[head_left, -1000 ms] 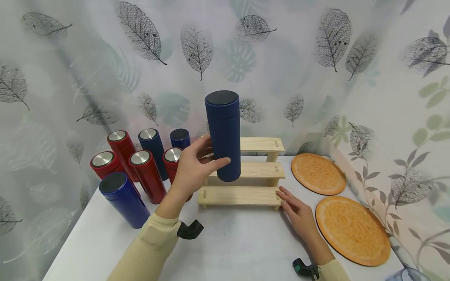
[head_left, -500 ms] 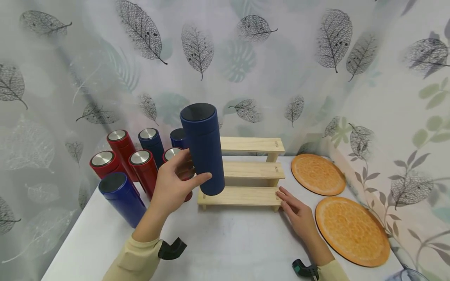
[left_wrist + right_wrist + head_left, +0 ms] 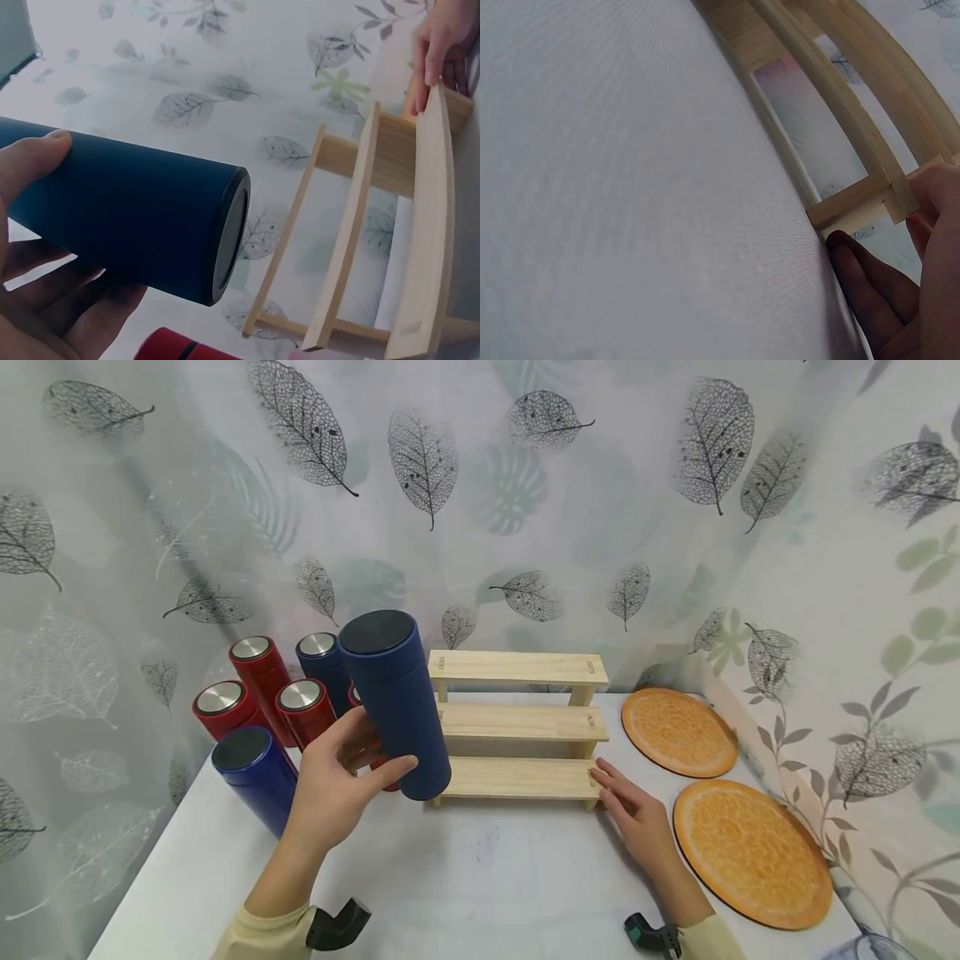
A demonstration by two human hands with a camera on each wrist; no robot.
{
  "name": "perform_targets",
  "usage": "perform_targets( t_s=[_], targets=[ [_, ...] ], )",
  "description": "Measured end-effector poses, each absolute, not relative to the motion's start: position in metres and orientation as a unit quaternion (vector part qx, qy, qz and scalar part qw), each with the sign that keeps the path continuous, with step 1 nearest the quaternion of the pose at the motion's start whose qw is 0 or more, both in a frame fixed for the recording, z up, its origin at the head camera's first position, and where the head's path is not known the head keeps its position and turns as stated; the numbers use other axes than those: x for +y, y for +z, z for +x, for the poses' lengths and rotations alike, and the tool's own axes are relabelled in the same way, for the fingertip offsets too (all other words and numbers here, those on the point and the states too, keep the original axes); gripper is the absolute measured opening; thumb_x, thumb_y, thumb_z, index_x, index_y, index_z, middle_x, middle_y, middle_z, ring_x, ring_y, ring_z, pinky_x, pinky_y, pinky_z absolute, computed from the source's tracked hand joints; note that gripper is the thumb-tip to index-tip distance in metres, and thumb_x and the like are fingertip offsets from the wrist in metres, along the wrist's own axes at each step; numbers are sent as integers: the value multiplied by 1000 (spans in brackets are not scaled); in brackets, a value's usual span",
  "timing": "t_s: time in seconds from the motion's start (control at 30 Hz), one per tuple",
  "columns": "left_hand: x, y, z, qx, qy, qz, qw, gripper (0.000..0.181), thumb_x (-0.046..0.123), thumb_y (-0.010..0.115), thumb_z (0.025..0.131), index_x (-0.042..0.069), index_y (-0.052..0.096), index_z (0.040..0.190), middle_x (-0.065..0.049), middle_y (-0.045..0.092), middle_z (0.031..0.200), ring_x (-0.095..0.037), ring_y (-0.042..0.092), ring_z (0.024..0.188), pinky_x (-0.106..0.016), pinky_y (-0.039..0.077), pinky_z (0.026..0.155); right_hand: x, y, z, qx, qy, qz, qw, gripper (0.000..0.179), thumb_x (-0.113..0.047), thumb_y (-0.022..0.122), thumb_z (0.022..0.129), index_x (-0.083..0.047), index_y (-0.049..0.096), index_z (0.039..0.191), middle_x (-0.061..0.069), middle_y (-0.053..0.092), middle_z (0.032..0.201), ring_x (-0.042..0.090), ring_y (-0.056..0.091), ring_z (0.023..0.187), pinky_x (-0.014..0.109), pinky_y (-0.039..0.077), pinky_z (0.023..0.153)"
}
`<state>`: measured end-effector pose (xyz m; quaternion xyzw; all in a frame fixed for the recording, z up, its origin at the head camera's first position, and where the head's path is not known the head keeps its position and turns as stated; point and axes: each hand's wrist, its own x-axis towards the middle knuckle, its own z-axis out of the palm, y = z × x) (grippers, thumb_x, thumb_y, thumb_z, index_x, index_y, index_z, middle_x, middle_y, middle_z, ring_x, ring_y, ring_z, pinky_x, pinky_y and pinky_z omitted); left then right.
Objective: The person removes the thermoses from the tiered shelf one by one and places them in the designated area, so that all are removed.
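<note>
My left hand [image 3: 330,785] grips a dark blue thermos flask [image 3: 393,702] with a black lid, thumb on the near side and fingers round the back. The flask is tilted and held above the table, in front of the left end of a wooden three-step stand [image 3: 517,772]. In the left wrist view the flask's base [image 3: 231,236] points toward the stand. My right hand [image 3: 637,818] holds the right end of the lowest step; in the right wrist view, fingers [image 3: 866,281] lie below the step's end and another finger touches its upper side.
Left of the stand, red flasks [image 3: 303,714] and a dark blue flask [image 3: 322,664] with silver lids stand near a brighter blue flask [image 3: 258,777]. Two round orange mats [image 3: 750,852] lie at the right. Leaf-printed curtains [image 3: 480,485] surround the white table [image 3: 480,893].
My left hand has carried the blue flask left and down, away from the front of the stand's middle, tilting it more. My right hand has stayed at the lowest step's end.
</note>
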<state>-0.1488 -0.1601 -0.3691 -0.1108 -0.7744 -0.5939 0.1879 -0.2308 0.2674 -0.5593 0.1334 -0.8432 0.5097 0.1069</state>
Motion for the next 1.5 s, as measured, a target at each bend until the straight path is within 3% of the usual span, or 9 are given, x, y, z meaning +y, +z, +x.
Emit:
perform_targets(
  t_s=[0.27, 0.5, 0.7, 1.0, 1.27, 1.5],
  targets=[
    [-168, -377, -134, -780, -588, -89, 196, 70, 1, 90, 88, 12, 63, 152, -6, 73, 135, -15, 73, 117, -25, 58, 99, 268, -559, -230, -843, 509, 134, 109, 35, -17, 65, 112, -16, 71, 146, -1, 56, 160, 10, 50, 147, 9, 46, 103],
    [-175, -385, -127, -797, -570, -50, 195, 67, 7, 91, 89, 11, 63, 150, -9, 73, 134, -14, 75, 110, -22, 58, 95, 268, -560, -230, -843, 509, 134, 111, 35, -17, 65, 112, -16, 71, 146, 0, 55, 160, 17, 51, 147, 9, 47, 102],
    [-181, -392, -124, -797, -569, -31, 198, 66, 6, 90, 90, 8, 63, 149, -10, 73, 133, -11, 74, 107, -20, 59, 93, 269, -560, -229, -845, 506, 132, 110, 35, -18, 66, 111, -17, 71, 146, -2, 56, 160, 15, 51, 147, 8, 45, 103],
    [-187, -411, -118, -795, -580, 30, 174, 71, 15, 91, 91, 8, 57, 154, -14, 69, 140, -29, 72, 121, -18, 53, 99, 269, -559, -230, -848, 500, 135, 113, 36, -17, 68, 110, -15, 71, 146, 1, 57, 159, 13, 51, 147, 6, 44, 102],
    [-194, -428, -117, -783, -595, 45, 178, 71, 12, 91, 91, 6, 57, 154, -16, 69, 140, -6, 71, 113, -18, 53, 99, 268, -559, -229, -842, 509, 136, 113, 36, -16, 67, 110, -17, 71, 146, 0, 56, 159, 16, 52, 147, 8, 46, 101],
    [-199, -442, -117, -779, -598, 56, 181, 72, 11, 90, 91, 4, 56, 154, -16, 68, 140, -5, 69, 115, -18, 53, 99, 268, -559, -229, -844, 506, 134, 115, 35, -18, 66, 111, -18, 71, 146, -2, 57, 159, 15, 52, 147, 8, 46, 102]
  ],
)
